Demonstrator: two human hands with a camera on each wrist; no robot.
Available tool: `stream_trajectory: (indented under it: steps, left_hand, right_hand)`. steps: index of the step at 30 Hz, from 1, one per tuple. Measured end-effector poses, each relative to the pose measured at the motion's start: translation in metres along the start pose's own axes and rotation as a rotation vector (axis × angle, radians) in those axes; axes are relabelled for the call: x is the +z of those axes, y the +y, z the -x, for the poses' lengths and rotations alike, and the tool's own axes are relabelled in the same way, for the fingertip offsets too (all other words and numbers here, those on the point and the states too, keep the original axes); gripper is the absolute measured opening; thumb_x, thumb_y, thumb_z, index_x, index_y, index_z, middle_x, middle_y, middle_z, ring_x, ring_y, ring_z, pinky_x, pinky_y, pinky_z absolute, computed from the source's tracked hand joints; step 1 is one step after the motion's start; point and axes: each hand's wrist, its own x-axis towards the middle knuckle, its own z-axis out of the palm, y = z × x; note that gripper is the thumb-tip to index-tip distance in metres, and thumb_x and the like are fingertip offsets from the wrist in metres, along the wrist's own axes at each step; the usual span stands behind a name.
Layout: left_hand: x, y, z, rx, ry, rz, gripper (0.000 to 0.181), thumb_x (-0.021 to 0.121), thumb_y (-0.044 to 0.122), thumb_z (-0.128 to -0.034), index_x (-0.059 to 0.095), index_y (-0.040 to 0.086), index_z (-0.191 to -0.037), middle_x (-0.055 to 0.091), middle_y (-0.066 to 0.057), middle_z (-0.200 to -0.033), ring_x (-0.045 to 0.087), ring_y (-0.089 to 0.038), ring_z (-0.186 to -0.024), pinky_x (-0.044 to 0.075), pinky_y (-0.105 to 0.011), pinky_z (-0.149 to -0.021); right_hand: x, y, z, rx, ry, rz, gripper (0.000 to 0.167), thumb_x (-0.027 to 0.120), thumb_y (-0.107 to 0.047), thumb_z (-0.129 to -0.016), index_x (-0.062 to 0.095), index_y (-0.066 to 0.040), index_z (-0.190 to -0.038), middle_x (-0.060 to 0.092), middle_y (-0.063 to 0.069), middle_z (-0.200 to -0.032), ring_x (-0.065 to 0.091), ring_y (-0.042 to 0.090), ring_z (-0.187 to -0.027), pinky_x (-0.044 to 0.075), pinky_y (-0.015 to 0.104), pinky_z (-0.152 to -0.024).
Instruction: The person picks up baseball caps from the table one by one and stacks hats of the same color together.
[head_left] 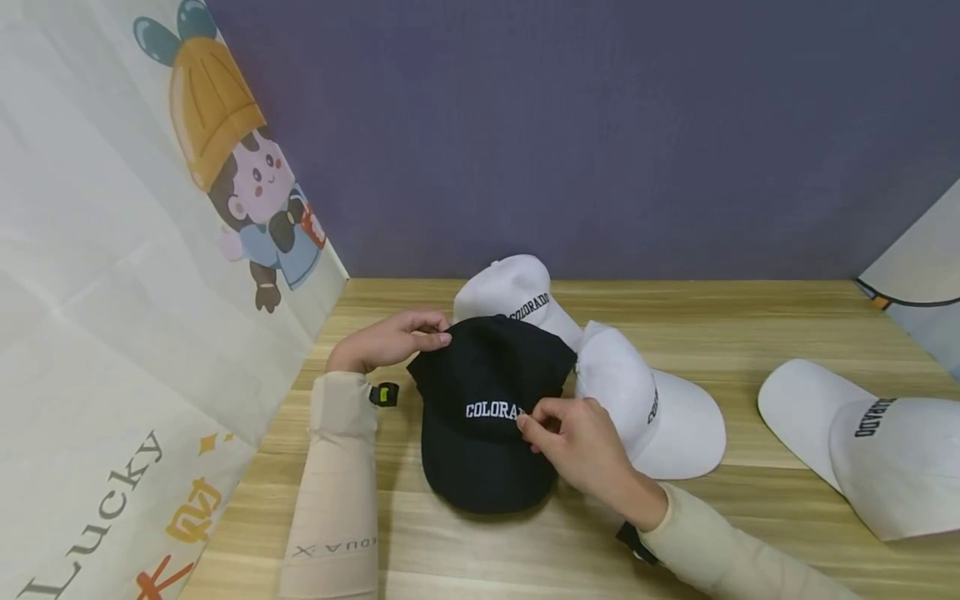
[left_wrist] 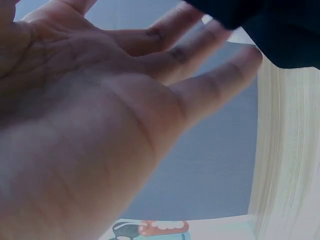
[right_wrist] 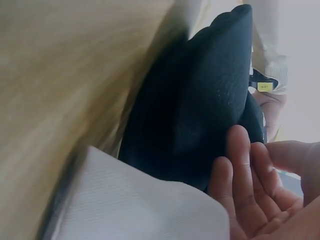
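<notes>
A black cap lies on the wooden table, brim towards the person, white COLORADO lettering partly covered by fingers. The left hand pinches its upper left edge between thumb and fingers. In the left wrist view the palm is close up, fingertips at the dark fabric. Over the end of the lettering, the right hand pinches the cap's front with thumb and index finger. The right wrist view shows the right hand against the side of the black cap.
Behind the black cap is a white cap; another white cap sits directly to its right. A third white cap lies at the far right. A dark blue panel stands along the table's back, a printed sheet at left.
</notes>
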Motion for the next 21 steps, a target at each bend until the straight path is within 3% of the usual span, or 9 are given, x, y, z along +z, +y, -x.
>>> stream_trajectory:
  steps: [7, 12, 21]
  left_hand:
    - [0.0006, -0.0044, -0.0015, -0.011, -0.026, 0.008, 0.018, 0.057, 0.014, -0.1048, 0.059, 0.006, -0.089, 0.043, -0.002, -0.082, 0.046, -0.021, -0.083, 0.037, -0.039, -0.080]
    - [0.0005, -0.0078, -0.0015, -0.026, -0.053, 0.000, 0.019, 0.057, 0.014, -0.1047, 0.059, 0.006, -0.088, 0.044, 0.000, -0.082, 0.046, -0.022, -0.084, 0.037, -0.038, -0.080]
    - [0.0001, -0.0069, -0.0020, -0.041, -0.040, -0.062, 0.018, 0.059, 0.016, -0.1036, 0.064, 0.006, -0.089, 0.046, 0.001, -0.082, 0.046, -0.020, -0.082, 0.038, -0.035, -0.079]
  right_hand:
    - [0.0046, 0.0044, 0.0010, -0.018, -0.006, 0.081, 0.033, 0.077, -0.025, -0.091, 0.061, -0.029, -0.062, 0.050, -0.025, -0.051, 0.040, -0.003, -0.045, 0.035, 0.023, -0.059]
    - [0.0064, 0.0064, 0.0008, -0.031, -0.014, 0.134, 0.036, 0.077, -0.026, -0.091, 0.057, -0.029, -0.062, 0.038, -0.022, -0.048, 0.037, -0.001, -0.047, 0.032, 0.022, -0.052]
    - [0.0069, 0.0080, -0.0001, -0.045, -0.042, 0.177, 0.038, 0.076, -0.026, -0.092, 0.054, -0.027, -0.061, 0.039, -0.019, -0.049, 0.037, -0.001, -0.047, 0.031, 0.021, -0.047]
